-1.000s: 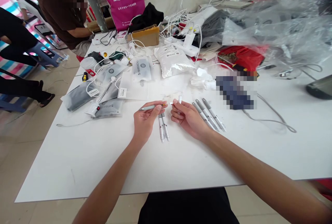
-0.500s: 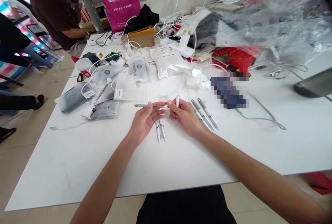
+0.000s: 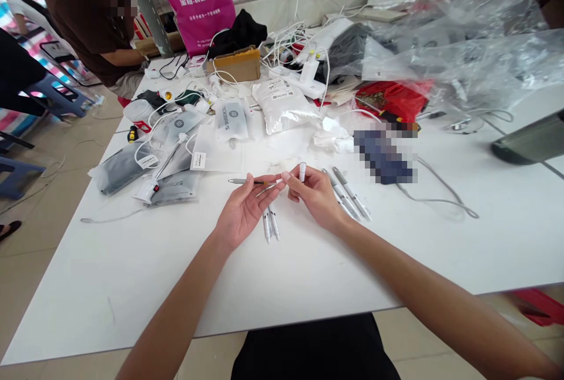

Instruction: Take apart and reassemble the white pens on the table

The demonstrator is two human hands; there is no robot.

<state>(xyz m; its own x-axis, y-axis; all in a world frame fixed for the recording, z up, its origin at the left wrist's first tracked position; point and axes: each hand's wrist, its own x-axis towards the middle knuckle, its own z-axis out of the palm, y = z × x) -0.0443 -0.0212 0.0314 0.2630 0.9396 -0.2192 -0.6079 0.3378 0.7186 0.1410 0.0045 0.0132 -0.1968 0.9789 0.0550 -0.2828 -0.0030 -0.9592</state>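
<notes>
Gripping grey pen part (image 3: 247,181) in left hand (image 3: 244,207), white cap (image 3: 302,171) in right hand (image 3: 315,195), fingertips meeting above table (image 3: 132,274) middle; seemingly joining parts, requiring fine alignment.

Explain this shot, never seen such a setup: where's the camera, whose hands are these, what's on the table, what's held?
There is no machine here. A person works with bare hands, and the single picture comes from a camera worn on their head, looking down, so both arms enter from the bottom. The left hand pinches a slim grey pen. The right hand holds a short white tube upright. On the white table, two pens lie below the left hand and more pens beside the right. Farther back are sealed pouches and clear plastic. Another person is at the far left corner.
</notes>
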